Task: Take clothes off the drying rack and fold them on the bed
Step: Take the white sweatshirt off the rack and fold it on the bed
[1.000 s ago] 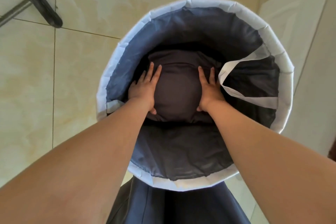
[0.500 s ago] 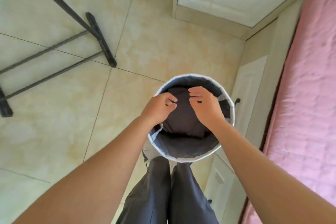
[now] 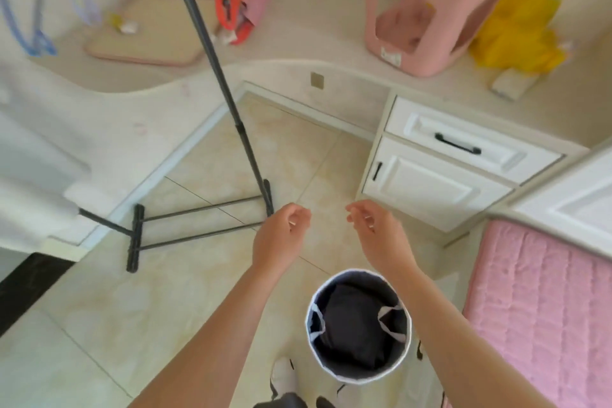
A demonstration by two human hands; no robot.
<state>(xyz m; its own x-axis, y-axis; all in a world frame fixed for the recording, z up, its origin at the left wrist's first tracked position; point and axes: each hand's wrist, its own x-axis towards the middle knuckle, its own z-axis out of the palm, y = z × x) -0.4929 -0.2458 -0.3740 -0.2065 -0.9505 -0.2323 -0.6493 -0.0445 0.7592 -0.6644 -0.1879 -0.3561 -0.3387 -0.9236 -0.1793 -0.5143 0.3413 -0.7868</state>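
Overhead, both hands hang in the air above the tiled floor (image 3: 132, 325), a small gap between them. The left hand (image 3: 280, 235) has its fingers loosely curled toward the palm and holds nothing. The right hand (image 3: 374, 228) is likewise relaxed, its fingers bent slightly inward and empty. Below the forearms, near the person's feet, a round laundry basket (image 3: 359, 271) with a white rim and dark lining stands on the floor. A folded dark garment (image 3: 354, 325) lies inside it, between the two white handle loops. The basket stands just beside the bed (image 3: 536, 308), which is covered in a pink quilt on the right. The drying rack (image 3: 218, 76), a dark metal pole on a barred base, rises at the left beyond the hands. A white cabinet (image 3: 430, 189) with black handles sits past the bed's corner. On the ledge behind it stand a pink hamper (image 3: 427, 10) and a yellow bag (image 3: 516, 33).
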